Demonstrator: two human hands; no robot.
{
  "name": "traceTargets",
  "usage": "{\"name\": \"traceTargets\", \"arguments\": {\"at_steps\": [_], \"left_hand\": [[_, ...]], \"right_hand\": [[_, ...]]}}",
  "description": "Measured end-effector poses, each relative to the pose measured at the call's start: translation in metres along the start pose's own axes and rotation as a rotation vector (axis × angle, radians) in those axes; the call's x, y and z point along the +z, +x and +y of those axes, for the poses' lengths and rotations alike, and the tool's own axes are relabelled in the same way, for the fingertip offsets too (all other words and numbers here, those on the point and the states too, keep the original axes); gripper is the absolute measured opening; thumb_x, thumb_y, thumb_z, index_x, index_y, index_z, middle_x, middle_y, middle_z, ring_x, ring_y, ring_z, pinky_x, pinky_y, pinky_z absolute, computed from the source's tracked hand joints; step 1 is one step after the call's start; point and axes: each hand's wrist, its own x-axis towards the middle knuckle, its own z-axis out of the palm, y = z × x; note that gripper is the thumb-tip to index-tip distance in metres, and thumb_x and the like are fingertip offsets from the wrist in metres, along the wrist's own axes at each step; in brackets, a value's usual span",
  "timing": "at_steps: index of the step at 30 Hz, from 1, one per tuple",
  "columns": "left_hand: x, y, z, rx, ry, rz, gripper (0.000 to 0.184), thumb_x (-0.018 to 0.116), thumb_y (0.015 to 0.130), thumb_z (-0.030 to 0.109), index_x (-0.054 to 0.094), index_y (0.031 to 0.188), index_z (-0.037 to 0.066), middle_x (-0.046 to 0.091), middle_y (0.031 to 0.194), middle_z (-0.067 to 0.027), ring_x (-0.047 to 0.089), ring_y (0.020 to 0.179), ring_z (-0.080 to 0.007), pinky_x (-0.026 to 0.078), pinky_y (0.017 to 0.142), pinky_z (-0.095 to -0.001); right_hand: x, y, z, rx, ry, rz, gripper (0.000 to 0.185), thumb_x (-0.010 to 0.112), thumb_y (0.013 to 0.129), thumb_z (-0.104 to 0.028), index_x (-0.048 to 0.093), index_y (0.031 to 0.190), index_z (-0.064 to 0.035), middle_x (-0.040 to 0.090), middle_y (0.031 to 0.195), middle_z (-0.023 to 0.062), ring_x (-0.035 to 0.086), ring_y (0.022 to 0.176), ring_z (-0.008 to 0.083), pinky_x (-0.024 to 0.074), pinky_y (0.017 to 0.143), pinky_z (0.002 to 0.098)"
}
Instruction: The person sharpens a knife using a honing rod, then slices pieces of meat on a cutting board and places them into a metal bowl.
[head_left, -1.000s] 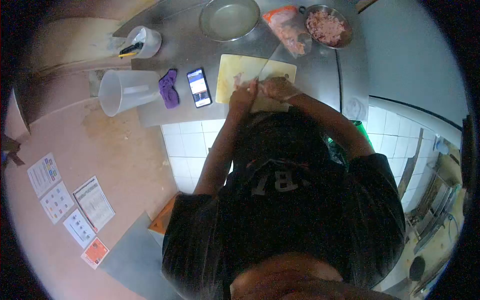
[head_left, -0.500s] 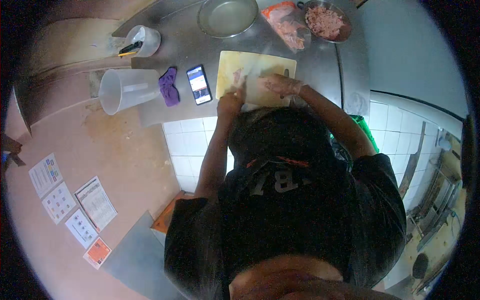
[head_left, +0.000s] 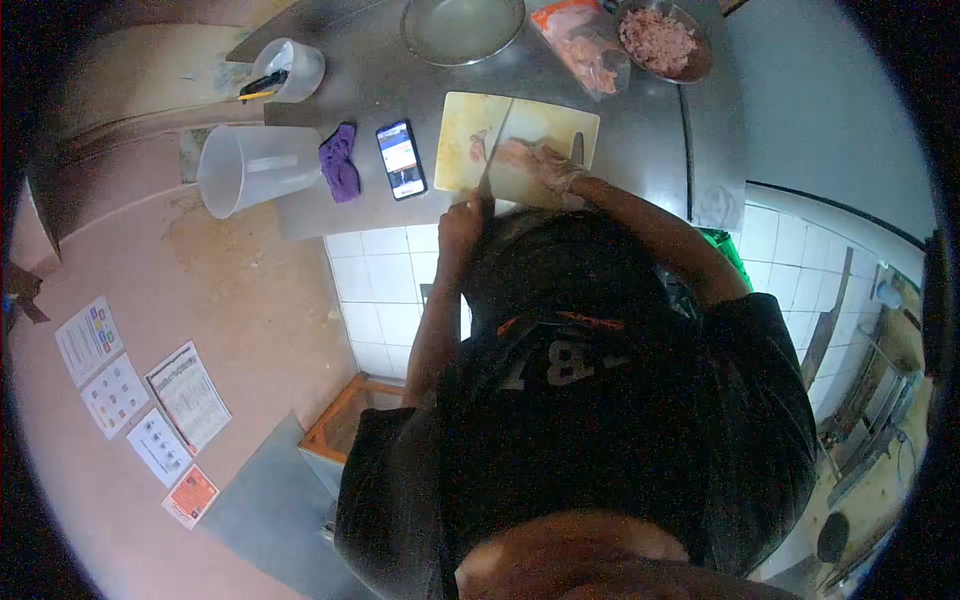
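Observation:
My left hand [head_left: 461, 226] is closed round the handle of a long knife [head_left: 497, 147], whose blade lies across the cutting board [head_left: 456, 116]. My right hand [head_left: 556, 167], in a clear plastic glove, presses a piece of raw meat [head_left: 514, 153] to the board, just right of the blade. Small cut bits of meat [head_left: 478, 147] lie left of the blade. A narrow dark shape, either a slot or an object, shows at the board's right end; I cannot tell which.
Behind the board stand a round metal pan [head_left: 462, 30], a plastic bag of raw meat [head_left: 583, 45] and a bowl of cut meat [head_left: 660, 44]. To the left are a phone [head_left: 401, 160], a purple cloth [head_left: 339, 163], a clear jug [head_left: 258, 170] and a smaller tub [head_left: 292, 70].
My left hand has drawn the knife back toward my body, and its blade, blurred before, now shows clearly. My right hand stays on the meat. The whole view has shifted slightly.

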Motion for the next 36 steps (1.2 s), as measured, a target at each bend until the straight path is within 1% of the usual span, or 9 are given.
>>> {"name": "traceTargets", "arguments": {"at_steps": [6, 9, 16, 21, 24, 26, 30, 33, 36], "left_hand": [[0.001, -0.016, 0.015, 0.221, 0.185, 0.157, 0.063, 0.028, 0.101, 0.052, 0.066, 0.102, 0.001, 0.065, 0.1, -0.0304, 0.062, 0.093, -0.0511, 0.049, 0.084, -0.0565], [-0.006, -0.007, 0.02, 0.026, 0.082, 0.069, 0.059, 0.026, 0.102, 0.046, 0.064, 0.105, 0.002, 0.066, 0.096, -0.029, 0.063, 0.088, -0.0497, 0.049, 0.081, -0.0564], [-0.006, 0.004, 0.061, 0.516, 0.241, 0.226, 0.035, 0.043, 0.099, 0.027, 0.059, 0.119, 0.004, 0.065, 0.091, -0.0237, 0.062, 0.079, -0.047, 0.051, 0.076, -0.0532], [0.037, 0.113, 0.057, 0.756, 0.208, 0.478, 0.034, 0.049, 0.096, 0.021, 0.055, 0.125, 0.005, 0.063, 0.088, -0.0243, 0.061, 0.079, -0.0476, 0.052, 0.073, -0.0535], [0.021, 0.086, 0.073, 0.649, 0.186, 0.449, 0.036, 0.048, 0.097, 0.029, 0.059, 0.119, 0.003, 0.064, 0.09, -0.0269, 0.062, 0.082, -0.0485, 0.052, 0.075, -0.0532], [0.011, 0.057, 0.056, 0.568, 0.227, 0.244, 0.044, 0.043, 0.098, 0.039, 0.064, 0.109, 0.002, 0.065, 0.097, -0.0292, 0.062, 0.087, -0.0501, 0.051, 0.081, -0.0539], [0.01, 0.051, 0.007, 0.216, 0.131, 0.107, 0.054, 0.036, 0.1, 0.047, 0.065, 0.105, 0.001, 0.064, 0.102, -0.0305, 0.062, 0.092, -0.0505, 0.05, 0.081, -0.0554], [-0.009, 0.021, 0.034, 0.084, 0.124, 0.097, 0.052, 0.037, 0.1, 0.046, 0.062, 0.106, 0.001, 0.065, 0.096, -0.0292, 0.062, 0.09, -0.0502, 0.05, 0.081, -0.0568], [0.008, 0.016, 0.015, 0.384, 0.14, 0.122, 0.05, 0.038, 0.1, 0.046, 0.058, 0.106, 0.0, 0.065, 0.091, -0.0284, 0.063, 0.085, -0.0499, 0.05, 0.078, -0.0575]], "right_hand": [[0.027, 0.002, 0.017, 0.123, -0.011, 0.033, 0.042, 0.048, 0.098, -0.026, 0.05, 0.133, -0.0042, 0.051, 0.133, 0.0149, 0.05, 0.122, 0.0284, 0.0417, 0.102, 0.0383], [0.032, 0.003, 0.019, 0.104, -0.029, 0.07, 0.041, 0.048, 0.098, -0.027, 0.05, 0.131, -0.0035, 0.053, 0.129, 0.0157, 0.052, 0.117, 0.0297, 0.0431, 0.099, 0.0391], [0.05, 0.002, 0.03, 0.259, 0.007, 0.005, 0.04, 0.048, 0.098, -0.03, 0.052, 0.126, -0.0019, 0.058, 0.12, 0.0174, 0.057, 0.107, 0.0326, 0.0466, 0.094, 0.0409], [0.082, -0.009, 0.032, 0.098, 0.013, -0.256, 0.04, 0.048, 0.098, -0.031, 0.054, 0.123, -0.0007, 0.061, 0.113, 0.0187, 0.06, 0.1, 0.0347, 0.049, 0.09, 0.0422], [0.089, -0.002, 0.043, 0.124, 0.262, -0.182, 0.04, 0.048, 0.098, -0.032, 0.055, 0.121, 0.0001, 0.063, 0.109, 0.0195, 0.063, 0.096, 0.036, 0.0505, 0.087, 0.043], [0.073, 0.011, 0.031, 0.269, -0.123, -0.392, 0.043, 0.051, 0.097, -0.035, 0.055, 0.121, -0.0001, 0.062, 0.114, 0.0205, 0.061, 0.102, 0.0341, 0.0486, 0.092, 0.0409], [0.068, 0.005, 0.088, 0.204, 0.225, -0.011, 0.037, 0.05, 0.096, -0.03, 0.058, 0.12, -0.0029, 0.066, 0.101, 0.0197, 0.064, 0.092, 0.0347, 0.0498, 0.088, 0.0439], [0.068, -0.002, 0.092, 0.211, 0.218, 0.043, 0.036, 0.049, 0.095, -0.029, 0.059, 0.119, -0.0043, 0.067, 0.097, 0.0193, 0.065, 0.089, 0.0351, 0.0504, 0.087, 0.0451], [0.048, -0.003, 0.082, 0.256, -0.061, -0.065, 0.033, 0.049, 0.095, -0.026, 0.062, 0.118, -0.0067, 0.068, 0.094, 0.0186, 0.066, 0.087, 0.0359, 0.0511, 0.086, 0.0466]]}}
